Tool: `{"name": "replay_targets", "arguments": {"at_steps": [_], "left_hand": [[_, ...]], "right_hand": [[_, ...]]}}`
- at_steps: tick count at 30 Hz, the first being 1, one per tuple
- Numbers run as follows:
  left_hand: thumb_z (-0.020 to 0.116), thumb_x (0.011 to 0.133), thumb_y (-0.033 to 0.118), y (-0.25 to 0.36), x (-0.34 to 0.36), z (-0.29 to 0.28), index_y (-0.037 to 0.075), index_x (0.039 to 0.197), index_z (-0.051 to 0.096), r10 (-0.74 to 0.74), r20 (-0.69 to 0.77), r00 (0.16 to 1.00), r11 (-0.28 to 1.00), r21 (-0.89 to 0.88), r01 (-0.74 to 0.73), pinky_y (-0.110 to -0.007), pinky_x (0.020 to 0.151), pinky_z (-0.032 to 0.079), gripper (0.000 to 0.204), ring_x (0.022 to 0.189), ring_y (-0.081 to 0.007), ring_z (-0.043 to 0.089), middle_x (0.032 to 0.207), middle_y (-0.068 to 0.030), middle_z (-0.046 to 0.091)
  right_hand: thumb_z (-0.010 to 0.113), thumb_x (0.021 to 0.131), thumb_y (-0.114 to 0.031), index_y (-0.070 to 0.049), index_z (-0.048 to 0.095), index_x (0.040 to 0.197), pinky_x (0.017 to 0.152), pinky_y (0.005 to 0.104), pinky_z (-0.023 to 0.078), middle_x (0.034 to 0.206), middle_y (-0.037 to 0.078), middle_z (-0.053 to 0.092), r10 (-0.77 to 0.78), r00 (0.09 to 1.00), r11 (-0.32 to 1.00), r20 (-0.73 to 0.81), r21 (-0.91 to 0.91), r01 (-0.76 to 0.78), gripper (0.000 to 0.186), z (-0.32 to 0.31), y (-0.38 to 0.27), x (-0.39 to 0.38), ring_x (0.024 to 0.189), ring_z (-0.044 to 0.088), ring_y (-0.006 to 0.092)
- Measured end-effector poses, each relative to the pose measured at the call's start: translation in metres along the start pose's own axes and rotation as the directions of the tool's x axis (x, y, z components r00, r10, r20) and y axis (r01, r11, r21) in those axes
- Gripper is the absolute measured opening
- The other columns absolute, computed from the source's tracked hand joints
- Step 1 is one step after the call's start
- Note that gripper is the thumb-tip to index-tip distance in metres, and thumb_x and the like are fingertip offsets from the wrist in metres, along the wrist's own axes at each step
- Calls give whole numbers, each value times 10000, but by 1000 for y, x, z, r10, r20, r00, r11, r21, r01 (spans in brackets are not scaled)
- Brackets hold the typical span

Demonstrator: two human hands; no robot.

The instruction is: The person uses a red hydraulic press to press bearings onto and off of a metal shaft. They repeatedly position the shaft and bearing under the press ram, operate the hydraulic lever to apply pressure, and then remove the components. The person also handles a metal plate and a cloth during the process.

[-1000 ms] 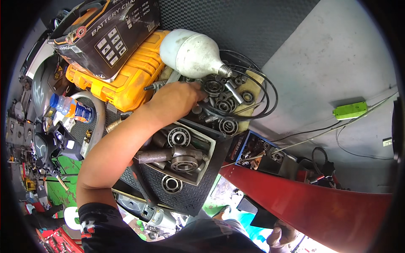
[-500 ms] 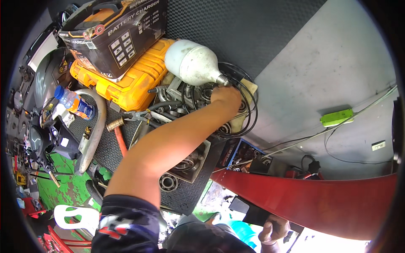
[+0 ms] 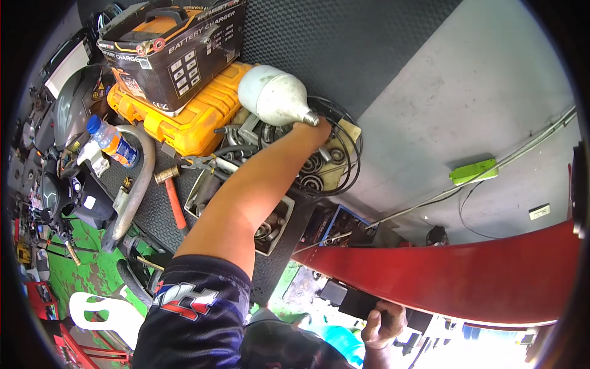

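My left hand (image 3: 312, 131) is stretched far forward over a heap of metal bearings (image 3: 312, 170) ringed by a black cable coil (image 3: 354, 154). It sits right at the screw base of a large white light bulb (image 3: 273, 95), and its fingers are hidden from view. My right hand (image 3: 384, 323) is low at the bottom edge, its fingers curled around a dark part (image 3: 350, 299) just under a long red panel (image 3: 461, 277).
A yellow tool case (image 3: 184, 120) carries a black charger box (image 3: 172, 49). A red-handled hammer (image 3: 172, 197), a water bottle (image 3: 110, 141) and a metal tray of bearings (image 3: 278, 229) lie on the black rubber mat (image 3: 344, 43). A green device (image 3: 473, 171) lies on the concrete.
My left arm has reached farther forward and right, from the bearings in the tray up to the bulb's screw base. The view has shifted with it.
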State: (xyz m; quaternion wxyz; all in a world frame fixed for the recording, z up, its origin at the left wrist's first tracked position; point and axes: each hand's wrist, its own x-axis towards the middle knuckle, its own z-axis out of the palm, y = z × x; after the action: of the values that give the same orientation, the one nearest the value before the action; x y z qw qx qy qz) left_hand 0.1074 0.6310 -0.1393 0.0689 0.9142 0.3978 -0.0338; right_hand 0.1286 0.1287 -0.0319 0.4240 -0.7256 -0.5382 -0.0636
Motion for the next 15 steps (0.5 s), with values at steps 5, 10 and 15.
{"name": "replay_targets", "arguments": {"at_steps": [5,10,15], "left_hand": [[639,921,59,-22,35,34,-27,1166,760,-13,-30,999,1000,-8,13,-458,910,605,286,1100,-383,737,1211,-234,739],[667,920,83,3,-6,-26,3,1189,752,170,41,985,969,172,-175,-444,877,611,293,1151,-369,712,1247,-213,723],[703,907,122,14,-22,-37,15,1177,745,125,83,989,965,221,-141,-435,864,617,293,1133,-337,718,1239,-192,724]], "right_hand": [[713,937,-338,-26,636,904,591,316,479,723,94,638,-12,1000,999,0,41,12,323,4,1,-1,578,579,198],[721,923,-291,-12,646,913,577,299,461,720,83,637,-63,998,998,-26,26,64,289,3,3,1,553,556,174],[675,956,-309,17,632,928,721,323,506,874,129,657,18,999,998,51,51,-21,330,-2,2,-5,767,632,216]]}}
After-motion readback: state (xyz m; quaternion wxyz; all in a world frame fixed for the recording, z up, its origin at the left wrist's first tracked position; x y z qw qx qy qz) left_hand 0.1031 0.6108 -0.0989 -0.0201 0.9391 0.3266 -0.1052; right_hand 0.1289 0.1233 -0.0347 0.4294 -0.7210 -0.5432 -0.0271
